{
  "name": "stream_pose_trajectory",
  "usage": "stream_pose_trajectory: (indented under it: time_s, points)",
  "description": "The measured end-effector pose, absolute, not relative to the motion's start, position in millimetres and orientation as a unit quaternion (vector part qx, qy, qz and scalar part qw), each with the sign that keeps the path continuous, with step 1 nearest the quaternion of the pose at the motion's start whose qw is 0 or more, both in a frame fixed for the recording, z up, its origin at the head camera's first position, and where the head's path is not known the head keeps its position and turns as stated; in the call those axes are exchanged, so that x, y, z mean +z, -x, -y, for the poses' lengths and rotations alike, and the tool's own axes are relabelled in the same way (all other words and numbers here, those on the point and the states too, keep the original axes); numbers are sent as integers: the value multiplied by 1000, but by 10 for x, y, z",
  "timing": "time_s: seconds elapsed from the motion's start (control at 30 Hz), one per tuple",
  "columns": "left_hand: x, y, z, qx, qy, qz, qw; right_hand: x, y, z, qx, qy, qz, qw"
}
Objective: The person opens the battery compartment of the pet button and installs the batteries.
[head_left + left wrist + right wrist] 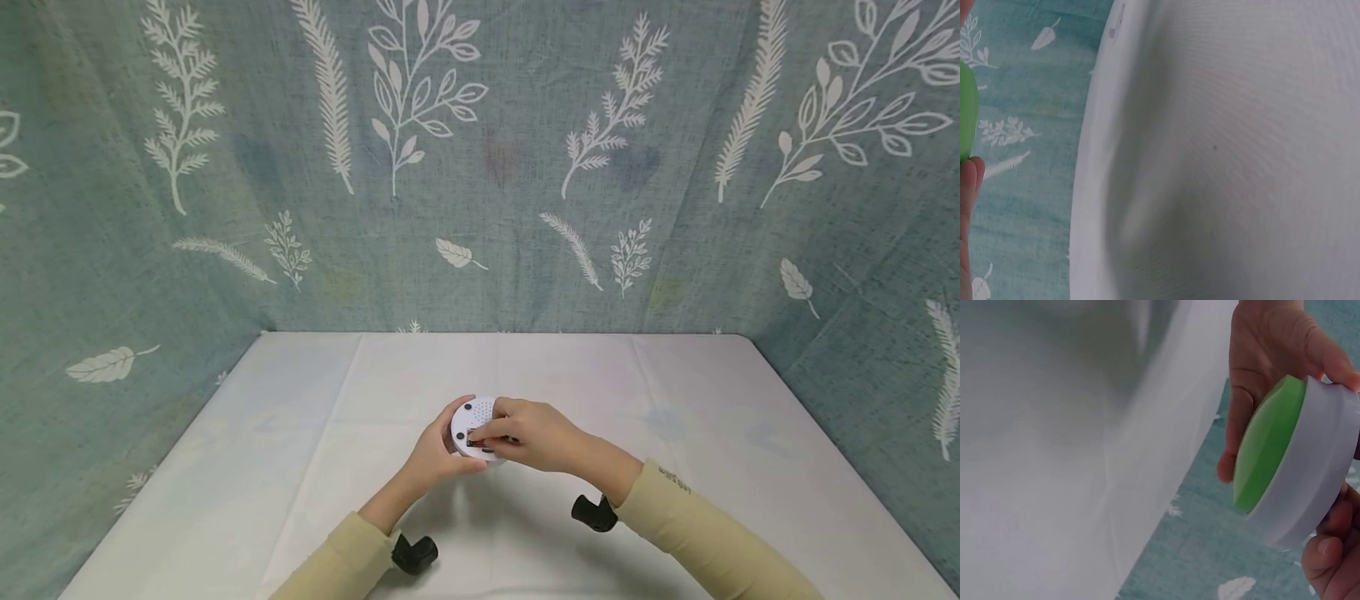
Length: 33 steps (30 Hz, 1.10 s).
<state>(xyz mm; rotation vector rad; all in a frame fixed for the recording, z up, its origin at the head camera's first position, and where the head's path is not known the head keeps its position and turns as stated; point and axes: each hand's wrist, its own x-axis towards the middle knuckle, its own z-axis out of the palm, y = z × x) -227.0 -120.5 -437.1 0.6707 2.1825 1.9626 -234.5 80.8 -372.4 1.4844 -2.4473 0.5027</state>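
A round white device with a green domed side hangs above the table, its white back facing up in the head view. That back has small speaker holes, dark round feet and an open battery slot. My left hand grips the device by its rim, thumb at the near edge. At the slot, my right hand pinches a small dark-and-red battery between its fingertips, which partly cover it. In the right wrist view the green dome points down. The left wrist view shows only an edge of the green dome.
A white-covered table lies beneath both hands. Behind and beside it hangs a green leaf-patterned cloth. Black wrist mounts show at both sleeves.
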Motion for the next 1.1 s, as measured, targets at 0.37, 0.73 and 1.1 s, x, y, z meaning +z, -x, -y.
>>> stream_pose_trajectory:
  time_s: [0.37,0.73,1.1]
  points:
    - [-4361,2280,1179,668,-217,-710,56,-3695,2320,-802,110,-531,822,175]
    - [-4358,2273,1167,659,-203,-722,51,-3734,2344,-820,98,-528,826,172]
    - [-4424,2257,1159,652,-188,-733,49,-3760,2352,-859,138,-506,839,147]
